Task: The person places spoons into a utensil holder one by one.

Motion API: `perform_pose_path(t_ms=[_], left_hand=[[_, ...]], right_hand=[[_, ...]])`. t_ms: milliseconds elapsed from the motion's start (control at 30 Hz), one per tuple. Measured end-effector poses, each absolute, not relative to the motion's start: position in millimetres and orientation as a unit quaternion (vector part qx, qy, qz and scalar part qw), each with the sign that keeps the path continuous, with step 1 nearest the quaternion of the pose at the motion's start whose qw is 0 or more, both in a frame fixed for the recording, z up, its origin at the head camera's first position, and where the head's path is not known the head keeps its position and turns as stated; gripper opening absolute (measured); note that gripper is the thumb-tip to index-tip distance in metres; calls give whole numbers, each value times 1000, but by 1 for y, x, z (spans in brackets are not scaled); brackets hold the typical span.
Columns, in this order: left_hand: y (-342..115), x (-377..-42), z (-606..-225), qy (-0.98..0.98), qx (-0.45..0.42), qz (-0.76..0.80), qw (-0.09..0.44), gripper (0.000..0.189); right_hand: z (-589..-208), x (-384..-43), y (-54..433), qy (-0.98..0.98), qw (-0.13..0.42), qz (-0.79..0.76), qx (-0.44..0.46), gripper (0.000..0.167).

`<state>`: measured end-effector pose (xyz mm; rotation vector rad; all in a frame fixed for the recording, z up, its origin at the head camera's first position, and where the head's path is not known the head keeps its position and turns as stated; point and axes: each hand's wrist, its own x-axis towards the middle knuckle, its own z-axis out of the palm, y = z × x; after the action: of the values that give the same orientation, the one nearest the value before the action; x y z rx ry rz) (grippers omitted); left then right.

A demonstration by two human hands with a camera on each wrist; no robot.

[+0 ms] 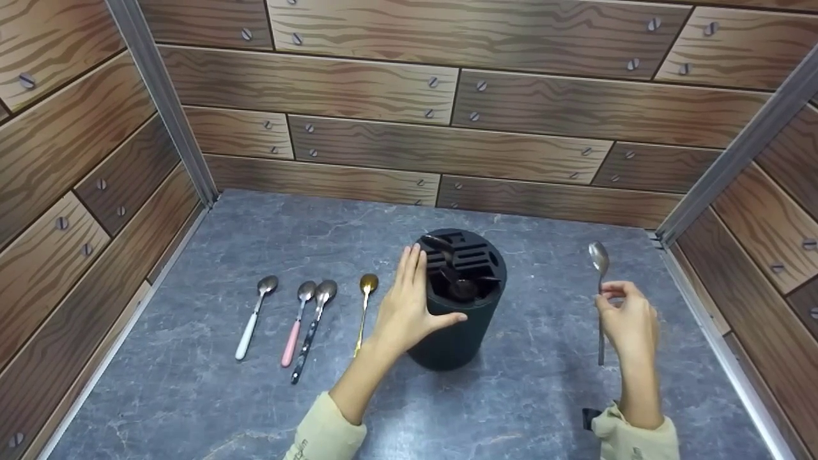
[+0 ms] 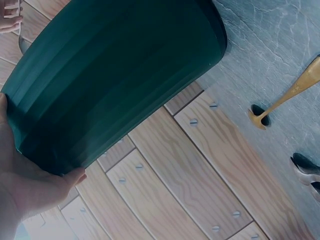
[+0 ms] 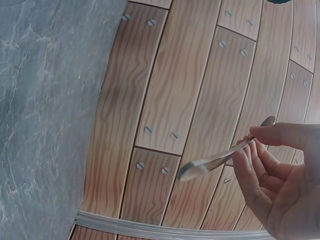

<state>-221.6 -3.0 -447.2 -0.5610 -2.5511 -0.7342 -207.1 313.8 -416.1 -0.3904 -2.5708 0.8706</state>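
The grey surface (image 1: 530, 402) carries a dark green holder (image 1: 454, 335). The left grip (image 1: 407, 308) spreads wide against its side; the right grip (image 1: 629, 321) pinches a silver spoon (image 1: 599, 257), not yet inside. Four spoons (image 1: 312, 332) still lie outside; dark utensils (image 1: 463, 291) already sit in the holder's top.

Right of the holder (image 1: 447, 342), a hand could pass as far as the right hand (image 1: 631, 322) and its spoon (image 1: 599, 257). The left hand (image 1: 404, 313) blocks its left side, the gold spoon (image 1: 369, 283) lying beyond; behind it, a gap reaches the plank wall (image 1: 383, 144).
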Motion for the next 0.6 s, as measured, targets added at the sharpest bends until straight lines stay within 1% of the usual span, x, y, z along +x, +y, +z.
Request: perform_pose_path(t_ms=[100,333,600], left_hand=[[-3,-221,-447,-918,-204,-267,212,114],[-3,-221,-446,-916,-207,-267,217,113],[-3,-222,-447,-919,-201,-273,203,114]], right_hand=[[-415,-206,311,-915,210,317,-133,22],[-406,-206,300,-910,216,328,-128,22],[-392,-207,286,-890,251,370,-90,19]])
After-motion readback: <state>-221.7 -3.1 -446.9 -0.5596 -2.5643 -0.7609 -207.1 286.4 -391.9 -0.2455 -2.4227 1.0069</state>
